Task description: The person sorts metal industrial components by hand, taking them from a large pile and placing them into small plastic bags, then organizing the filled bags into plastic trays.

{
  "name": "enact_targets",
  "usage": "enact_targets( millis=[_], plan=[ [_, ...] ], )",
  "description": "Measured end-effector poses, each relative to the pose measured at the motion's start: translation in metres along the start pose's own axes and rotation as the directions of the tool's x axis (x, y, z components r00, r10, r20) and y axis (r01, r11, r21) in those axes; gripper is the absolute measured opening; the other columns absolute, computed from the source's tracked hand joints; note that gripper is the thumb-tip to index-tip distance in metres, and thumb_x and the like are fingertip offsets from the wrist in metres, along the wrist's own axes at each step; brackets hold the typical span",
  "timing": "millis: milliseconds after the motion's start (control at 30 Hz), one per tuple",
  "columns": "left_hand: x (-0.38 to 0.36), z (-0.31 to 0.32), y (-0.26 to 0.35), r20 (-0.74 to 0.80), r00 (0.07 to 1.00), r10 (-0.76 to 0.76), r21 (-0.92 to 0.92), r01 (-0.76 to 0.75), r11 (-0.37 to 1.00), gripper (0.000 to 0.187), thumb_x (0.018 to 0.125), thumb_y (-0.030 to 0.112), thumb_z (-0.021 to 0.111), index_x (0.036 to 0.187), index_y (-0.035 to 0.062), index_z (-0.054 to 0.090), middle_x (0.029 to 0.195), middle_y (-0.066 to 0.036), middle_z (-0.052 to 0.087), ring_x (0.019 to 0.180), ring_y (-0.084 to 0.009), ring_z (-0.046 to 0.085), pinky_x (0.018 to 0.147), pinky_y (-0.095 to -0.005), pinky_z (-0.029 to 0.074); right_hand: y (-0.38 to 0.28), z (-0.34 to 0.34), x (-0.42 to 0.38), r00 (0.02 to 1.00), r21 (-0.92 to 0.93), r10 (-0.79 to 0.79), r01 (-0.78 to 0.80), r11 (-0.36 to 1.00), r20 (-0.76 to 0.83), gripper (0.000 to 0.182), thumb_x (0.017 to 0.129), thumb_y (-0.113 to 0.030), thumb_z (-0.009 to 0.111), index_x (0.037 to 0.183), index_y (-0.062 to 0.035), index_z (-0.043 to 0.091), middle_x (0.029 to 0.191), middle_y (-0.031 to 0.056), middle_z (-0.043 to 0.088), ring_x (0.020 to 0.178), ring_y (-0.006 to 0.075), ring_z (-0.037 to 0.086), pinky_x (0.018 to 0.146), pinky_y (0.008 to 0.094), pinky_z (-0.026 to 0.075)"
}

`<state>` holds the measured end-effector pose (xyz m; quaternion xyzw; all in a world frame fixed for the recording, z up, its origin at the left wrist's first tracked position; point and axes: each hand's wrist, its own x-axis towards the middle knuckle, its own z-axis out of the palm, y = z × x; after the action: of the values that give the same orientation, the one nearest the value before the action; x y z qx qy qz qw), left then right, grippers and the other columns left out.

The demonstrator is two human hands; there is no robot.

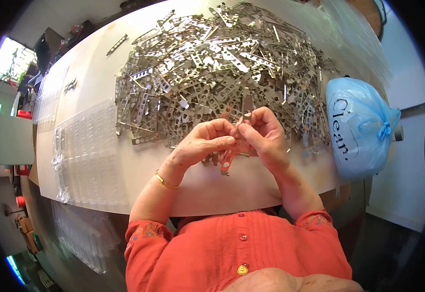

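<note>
A large heap of thin metal strips, many punched with round holes, covers the middle of the table. Over its near edge my two hands meet, fingertips almost touching. My right hand is closed, thumb against forefinger, on a flat metal strip that points away from me. Close beside it my left hand is pinched shut at the same spot, its grip partly hidden behind the fingers. Just below the fingers, a perforated metal strip reflects the red of the shirt.
Clear plastic trays lie on the table at left, with more stacked below its edge. A tied blue bag marked "Clear." stands at right. Clear plastic sheeting lies at the back right. One loose strip lies beyond the heap.
</note>
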<state>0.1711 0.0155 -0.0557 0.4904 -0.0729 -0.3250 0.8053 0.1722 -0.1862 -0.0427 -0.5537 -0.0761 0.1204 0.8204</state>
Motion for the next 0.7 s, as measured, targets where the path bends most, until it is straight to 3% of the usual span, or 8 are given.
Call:
enact_targets(
  millis=[67, 233, 300, 333, 500, 533, 700],
  plan=[
    [0.000, 0.002, 0.001, 0.054, 0.998, 0.012, -0.015, -0.011, 1.000, 0.018, 0.100, 0.015, 0.063, 0.109, -0.0002, 0.061, 0.089, -0.008, 0.070, 0.075, -0.0114, 0.066, 0.067, -0.0252, 0.054, 0.001, -0.004, 0.000, 0.998, 0.054, -0.031, 0.029, 0.998, 0.050, 0.014, 0.096, 0.002, 0.059, 0.099, -0.0043, 0.047, 0.096, 0.0051, 0.061, 0.084, 0.0093, 0.063, 0.070, 0.0238, 0.054],
    [-0.005, 0.006, 0.011, 0.069, 0.997, -0.040, 0.042, 0.037, 0.998, 0.023, 0.101, 0.019, 0.062, 0.110, -0.0015, 0.064, 0.088, -0.010, 0.071, 0.070, -0.0092, 0.066, 0.061, -0.0219, 0.052, -0.004, -0.002, -0.002, 0.994, 0.099, -0.047, 0.038, 0.994, 0.096, 0.015, 0.096, 0.005, 0.058, 0.098, -0.0049, 0.048, 0.096, 0.0061, 0.061, 0.084, 0.0093, 0.062, 0.074, 0.0251, 0.054],
    [-0.005, 0.001, 0.006, 0.160, 0.987, -0.033, -0.056, 0.042, 0.998, 0.022, 0.100, 0.020, 0.063, 0.109, -0.0002, 0.065, 0.089, -0.010, 0.072, 0.069, -0.0093, 0.066, 0.058, -0.0214, 0.051, -0.004, 0.000, -0.001, 0.992, 0.055, -0.109, 0.106, 0.993, 0.062, 0.015, 0.095, 0.006, 0.058, 0.098, -0.0050, 0.049, 0.097, 0.0066, 0.061, 0.085, 0.0089, 0.060, 0.076, 0.0251, 0.052],
    [-0.004, 0.001, 0.006, 0.120, 0.992, -0.038, -0.008, 0.039, 0.999, 0.023, 0.099, 0.021, 0.064, 0.109, -0.0001, 0.065, 0.086, -0.009, 0.070, 0.065, -0.0102, 0.066, 0.055, -0.0226, 0.051, -0.003, -0.001, -0.001, 0.989, 0.077, -0.128, 0.122, 0.990, 0.074, 0.015, 0.095, 0.007, 0.059, 0.098, -0.0052, 0.049, 0.097, 0.0070, 0.061, 0.084, 0.0086, 0.059, 0.076, 0.0243, 0.051],
    [0.002, -0.007, -0.005, 0.123, 0.992, 0.031, 0.000, -0.031, 1.000, 0.020, 0.096, 0.020, 0.068, 0.100, 0.0015, 0.063, 0.080, -0.005, 0.066, 0.060, -0.0110, 0.064, 0.050, -0.0242, 0.051, 0.002, -0.008, -0.002, 0.989, 0.054, -0.111, 0.106, 0.993, 0.102, 0.014, 0.095, 0.001, 0.062, 0.103, -0.0056, 0.052, 0.114, 0.0117, 0.063, 0.080, 0.0077, 0.058, 0.078, 0.0250, 0.051],
    [0.001, -0.006, -0.004, 0.139, 0.990, 0.025, 0.001, -0.025, 1.000, 0.019, 0.095, 0.020, 0.070, 0.097, 0.0027, 0.062, 0.079, -0.004, 0.065, 0.059, -0.0108, 0.063, 0.048, -0.0238, 0.050, 0.000, 0.001, -0.004, 0.990, 0.017, -0.138, 0.138, 0.990, 0.018, 0.014, 0.096, -0.003, 0.063, 0.106, -0.0060, 0.054, 0.119, 0.0129, 0.063, 0.078, 0.0059, 0.058, 0.078, 0.0240, 0.051],
    [-0.002, 0.001, 0.004, 0.069, 0.995, 0.078, 0.009, -0.079, 0.997, 0.021, 0.097, 0.023, 0.068, 0.096, 0.0035, 0.059, 0.077, -0.003, 0.065, 0.062, -0.0102, 0.065, 0.049, -0.0249, 0.051, 0.001, -0.007, 0.000, 0.994, -0.035, -0.102, 0.101, 0.994, -0.035, 0.010, 0.098, -0.009, 0.063, 0.106, -0.0074, 0.057, 0.117, 0.0100, 0.064, 0.078, 0.0043, 0.058, 0.075, 0.0219, 0.050]
  ],
)
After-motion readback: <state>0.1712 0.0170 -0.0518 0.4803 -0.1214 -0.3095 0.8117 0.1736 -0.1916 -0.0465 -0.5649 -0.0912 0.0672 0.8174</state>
